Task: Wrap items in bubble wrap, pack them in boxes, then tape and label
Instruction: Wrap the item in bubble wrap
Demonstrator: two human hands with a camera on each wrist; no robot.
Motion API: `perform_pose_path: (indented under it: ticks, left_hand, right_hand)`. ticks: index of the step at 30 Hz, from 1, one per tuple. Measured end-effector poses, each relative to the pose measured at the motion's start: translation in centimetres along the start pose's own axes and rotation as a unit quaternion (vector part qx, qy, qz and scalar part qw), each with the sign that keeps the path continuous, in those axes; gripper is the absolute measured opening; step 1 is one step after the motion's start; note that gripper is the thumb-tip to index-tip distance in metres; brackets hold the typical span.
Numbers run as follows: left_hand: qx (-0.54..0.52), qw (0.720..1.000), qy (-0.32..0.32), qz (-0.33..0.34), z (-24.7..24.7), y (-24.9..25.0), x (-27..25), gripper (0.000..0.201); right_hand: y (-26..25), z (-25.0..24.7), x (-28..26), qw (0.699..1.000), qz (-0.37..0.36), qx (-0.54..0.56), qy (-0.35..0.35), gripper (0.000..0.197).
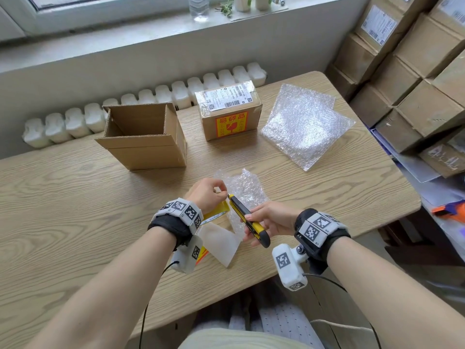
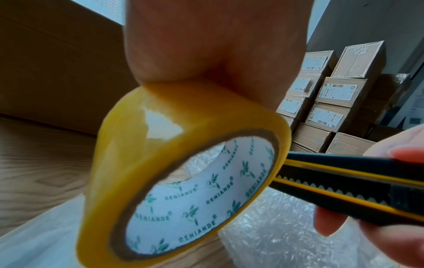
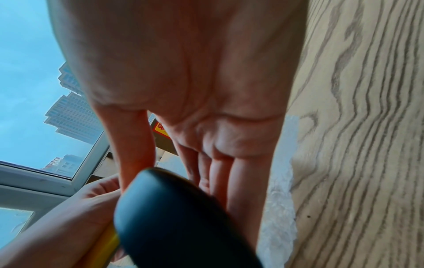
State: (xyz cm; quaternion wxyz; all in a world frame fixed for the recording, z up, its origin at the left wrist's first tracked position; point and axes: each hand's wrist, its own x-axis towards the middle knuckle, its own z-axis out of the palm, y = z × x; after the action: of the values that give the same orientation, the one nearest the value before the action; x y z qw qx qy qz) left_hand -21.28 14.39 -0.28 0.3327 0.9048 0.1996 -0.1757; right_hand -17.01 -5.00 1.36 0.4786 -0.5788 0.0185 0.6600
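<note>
Left hand (image 1: 206, 195) curled round a yellow tape roll (image 2: 183, 174), lifted above the table (image 1: 75, 197), fingertips pinched together at the roll's far edge. Right hand (image 1: 269, 220) wrapped around a yellow-black utility knife (image 1: 247, 220), thumb on top, knife tip touching the left fingertips at the tape. Bubble-wrapped item (image 1: 245, 191) lies on the table just beyond both hands, near centre. Open cardboard box (image 1: 143, 137) far left, sealed labelled box (image 1: 227, 109) far centre, flat bubble wrap sheets (image 1: 305, 127) far right. White foam sheet (image 1: 221, 244) lies beneath the hands.
</note>
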Motion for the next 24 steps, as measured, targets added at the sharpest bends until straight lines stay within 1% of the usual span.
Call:
perform_pose_path:
  ticks: [6, 10, 13, 18, 21, 23, 24]
  left_hand:
    - [-0.005, 1.000, -0.004, 0.007, -0.2, -0.6, -0.4, 0.010]
    - [-0.008, 1.000, -0.004, -0.001, -0.3, -1.2, -0.6, 0.009]
    - [-0.007, 1.000, -0.003, -0.006, -0.4, -1.6, -0.8, 0.009]
    - [-0.031, 0.999, 0.004, -0.018, -0.7, -2.5, -1.2, 0.010]
    - [-0.051, 0.998, -0.015, -0.017, -1.2, -3.2, -1.4, 0.010]
    - [-0.073, 0.997, -0.031, -0.008, -1.3, -3.6, -1.6, 0.011]
    - [-0.084, 0.996, -0.038, -0.003, -1.3, -3.7, -1.6, 0.011]
  right_hand:
    - [0.0, 0.3, 0.5, 0.999, 0.019, -0.022, 0.026, 0.024]
    - [0.2, 0.2, 0.6, 0.999, 0.024, -0.024, 0.031, 0.028]
    - [0.1, 0.0, 0.4, 0.999, 0.029, -0.036, 0.027, 0.025]
    - [0.3, -0.7, 0.0, 0.992, 0.048, -0.097, 0.060, 0.026]
    - [0.4, -1.9, -1.0, 0.992, 0.022, -0.121, 0.030, 0.017]
    - [0.3, -2.8, -1.7, 0.995, -0.008, -0.096, 0.022, 0.014]
    - [0.3, -3.2, -1.9, 0.997, -0.027, -0.070, 0.029, 0.018]
